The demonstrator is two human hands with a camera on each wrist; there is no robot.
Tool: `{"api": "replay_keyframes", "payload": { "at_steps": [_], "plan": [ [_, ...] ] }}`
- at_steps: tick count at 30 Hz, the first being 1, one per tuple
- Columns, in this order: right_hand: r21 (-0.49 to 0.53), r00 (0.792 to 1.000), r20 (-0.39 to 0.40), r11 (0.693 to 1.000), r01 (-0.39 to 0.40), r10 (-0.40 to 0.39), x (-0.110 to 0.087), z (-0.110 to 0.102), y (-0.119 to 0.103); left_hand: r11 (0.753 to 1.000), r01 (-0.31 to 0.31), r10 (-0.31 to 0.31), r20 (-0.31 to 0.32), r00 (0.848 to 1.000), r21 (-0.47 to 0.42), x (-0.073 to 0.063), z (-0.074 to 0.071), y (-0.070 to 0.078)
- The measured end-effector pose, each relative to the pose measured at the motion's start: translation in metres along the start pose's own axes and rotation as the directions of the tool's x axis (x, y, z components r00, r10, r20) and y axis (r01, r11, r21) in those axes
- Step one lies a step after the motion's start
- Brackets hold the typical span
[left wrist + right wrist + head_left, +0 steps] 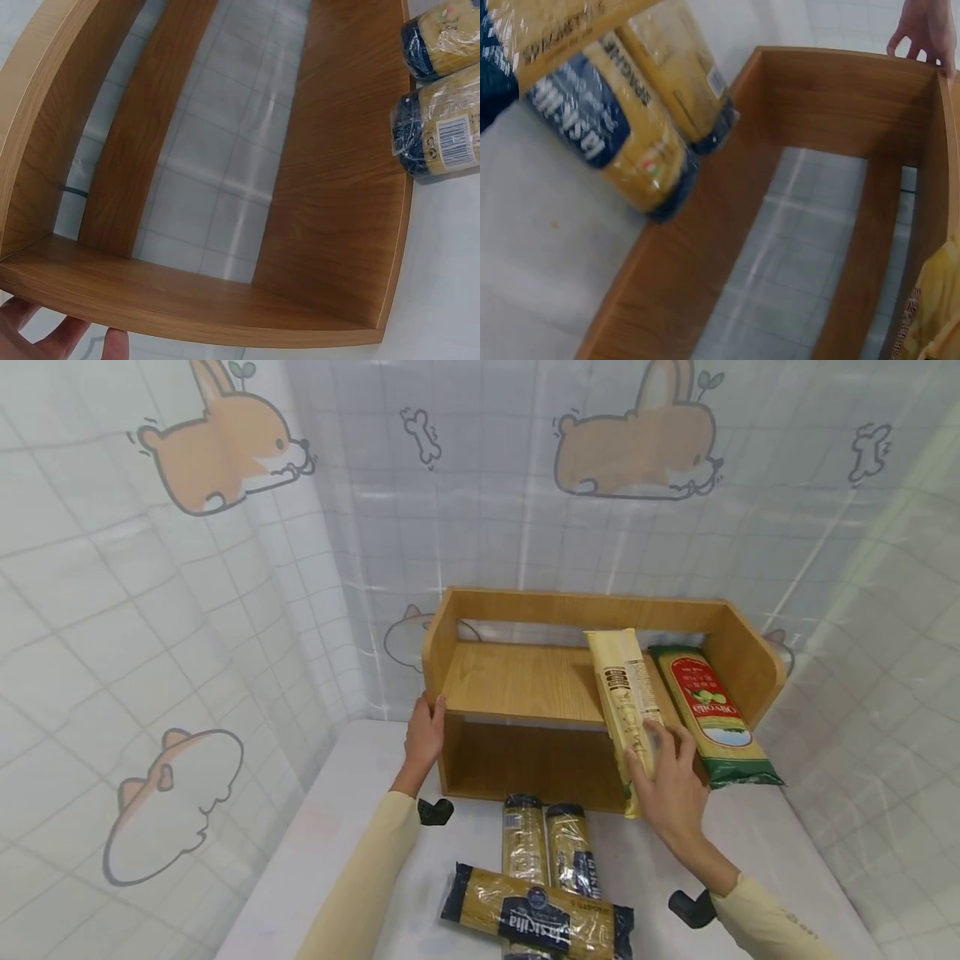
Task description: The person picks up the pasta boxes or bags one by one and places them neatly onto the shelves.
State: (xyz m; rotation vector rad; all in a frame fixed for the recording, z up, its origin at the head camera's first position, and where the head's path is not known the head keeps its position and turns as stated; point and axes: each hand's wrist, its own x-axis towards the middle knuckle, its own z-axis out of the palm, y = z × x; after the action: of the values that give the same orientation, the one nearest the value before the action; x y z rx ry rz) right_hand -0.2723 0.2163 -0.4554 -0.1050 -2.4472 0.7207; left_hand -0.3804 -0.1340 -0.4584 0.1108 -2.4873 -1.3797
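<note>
My left hand [425, 732] touches the outer left side of a two-tier wooden shelf [525, 681]. In the left wrist view, its fingertips [115, 345] rest against that side panel. On the right, my other hand [671, 785] holds a long pale-yellow packet [618, 672] with brown printing between thumb and fingers. The packet leans tilted across the upper tier, its lower end hanging past the front edge. Beside it lies a green, red and yellow Olivoilà packet [708, 706], sticking out over the tier's front. The right wrist view shows only part of the pale-yellow packet [930, 300].
On the white table [341, 777] before the shelf, two spaghetti packs [525, 835] with dark-blue ends lie lengthwise. Another La Sicilia pack [487, 902] lies crosswise over them. A patterned curtain [480, 527] hangs behind and beside the shelf.
</note>
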Motion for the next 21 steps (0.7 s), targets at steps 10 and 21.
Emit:
{"api": "replay_keyframes", "payload": {
  "at_steps": [10,21],
  "plan": [
    [-0.084,0.995,0.063,0.993,0.080,-0.075,0.011,-0.010,-0.006,1.000,-0.010,0.010,0.005,1.000,-0.001,-0.001,0.000,0.000],
    [-0.221,0.961,0.232,0.954,0.202,-0.150,0.032,-0.024,-0.019,1.000,-0.016,0.016,-0.003,1.000,0.004,0.001,0.001,-0.001]
  ]
}}
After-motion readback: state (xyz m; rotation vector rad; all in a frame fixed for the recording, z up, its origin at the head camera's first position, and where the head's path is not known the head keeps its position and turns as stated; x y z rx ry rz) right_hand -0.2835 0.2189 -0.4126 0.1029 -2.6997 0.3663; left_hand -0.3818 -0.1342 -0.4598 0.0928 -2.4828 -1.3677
